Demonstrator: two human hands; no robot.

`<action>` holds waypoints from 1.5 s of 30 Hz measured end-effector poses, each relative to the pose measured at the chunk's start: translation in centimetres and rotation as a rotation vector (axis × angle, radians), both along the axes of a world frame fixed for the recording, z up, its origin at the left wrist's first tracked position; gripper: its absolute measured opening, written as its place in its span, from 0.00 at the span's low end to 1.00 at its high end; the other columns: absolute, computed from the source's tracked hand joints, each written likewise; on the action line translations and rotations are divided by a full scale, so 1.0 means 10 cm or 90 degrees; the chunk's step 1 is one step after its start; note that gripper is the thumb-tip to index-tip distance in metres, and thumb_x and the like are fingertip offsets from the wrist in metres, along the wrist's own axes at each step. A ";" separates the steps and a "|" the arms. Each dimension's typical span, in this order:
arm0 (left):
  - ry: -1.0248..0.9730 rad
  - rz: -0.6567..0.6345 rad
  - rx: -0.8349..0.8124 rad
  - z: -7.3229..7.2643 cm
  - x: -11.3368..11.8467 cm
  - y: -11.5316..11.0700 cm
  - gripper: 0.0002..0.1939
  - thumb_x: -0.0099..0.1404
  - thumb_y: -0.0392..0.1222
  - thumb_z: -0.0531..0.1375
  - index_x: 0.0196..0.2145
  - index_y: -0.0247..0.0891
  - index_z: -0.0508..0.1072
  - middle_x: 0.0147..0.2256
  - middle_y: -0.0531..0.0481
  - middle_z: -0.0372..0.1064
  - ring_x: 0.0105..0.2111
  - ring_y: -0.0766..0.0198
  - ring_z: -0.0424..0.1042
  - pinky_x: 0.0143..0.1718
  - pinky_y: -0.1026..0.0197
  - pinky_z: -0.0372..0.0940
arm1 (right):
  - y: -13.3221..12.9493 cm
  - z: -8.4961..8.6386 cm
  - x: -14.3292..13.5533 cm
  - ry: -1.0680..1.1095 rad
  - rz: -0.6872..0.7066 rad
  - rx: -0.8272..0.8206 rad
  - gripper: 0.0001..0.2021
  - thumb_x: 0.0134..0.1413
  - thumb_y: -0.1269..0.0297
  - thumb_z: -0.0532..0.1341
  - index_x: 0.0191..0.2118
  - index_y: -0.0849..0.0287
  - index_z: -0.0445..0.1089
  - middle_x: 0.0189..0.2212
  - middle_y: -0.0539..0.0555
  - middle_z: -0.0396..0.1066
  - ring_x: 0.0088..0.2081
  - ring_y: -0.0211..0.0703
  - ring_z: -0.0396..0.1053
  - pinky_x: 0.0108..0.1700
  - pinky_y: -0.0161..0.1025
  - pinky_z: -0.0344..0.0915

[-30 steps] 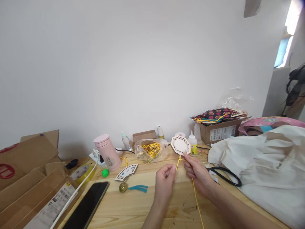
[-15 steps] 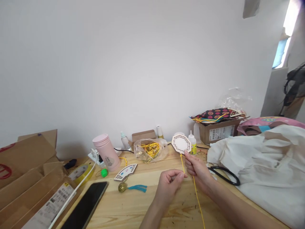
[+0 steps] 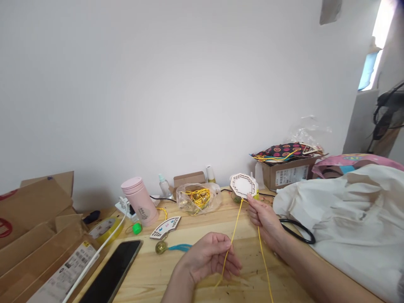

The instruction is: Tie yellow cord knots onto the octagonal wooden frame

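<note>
My right hand (image 3: 265, 219) pinches the lower right edge of a small octagonal wooden frame (image 3: 243, 185) with cut-out lattice corners and a pale centre. A yellow cord (image 3: 237, 216) is tied at the frame's bottom edge. One strand slants down to my left hand (image 3: 216, 256), whose thumb and forefinger close on it while the other fingers spread. The second strand passes behind my right hand and hangs toward the front. Left of my left hand lies a fan-shaped wooden piece (image 3: 166, 227) with a brass-coloured disc (image 3: 160, 247) and a blue tassel (image 3: 179, 247).
At the left are a cardboard box (image 3: 34, 235), a phone (image 3: 110, 271), yellow tape (image 3: 109, 231) and a pink tumbler (image 3: 140, 202). A plastic bag (image 3: 198, 198) of yellow cords sits at the back. White cloth (image 3: 353, 219) and a filled carton (image 3: 290, 172) stand right.
My left hand has moved down and left along the cord, drawing one strand away from the frame. The frame has tilted and shifted slightly right in my right hand.
</note>
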State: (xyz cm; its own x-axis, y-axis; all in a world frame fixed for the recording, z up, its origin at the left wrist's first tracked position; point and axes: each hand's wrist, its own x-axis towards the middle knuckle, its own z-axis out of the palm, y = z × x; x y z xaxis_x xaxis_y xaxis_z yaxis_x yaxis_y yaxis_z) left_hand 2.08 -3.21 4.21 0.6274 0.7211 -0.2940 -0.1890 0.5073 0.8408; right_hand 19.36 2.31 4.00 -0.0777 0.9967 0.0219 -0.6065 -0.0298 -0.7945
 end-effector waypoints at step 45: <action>0.006 0.297 0.140 -0.01 0.25 0.13 0.11 0.52 0.44 0.59 0.29 0.33 0.70 0.12 0.63 0.44 0.12 0.78 0.35 0.11 0.73 0.32 | -0.11 -0.06 -0.18 -0.297 0.019 0.126 0.22 0.39 0.46 0.58 0.14 0.59 0.52 0.10 0.42 0.41 0.14 0.28 0.36 0.16 0.31 0.33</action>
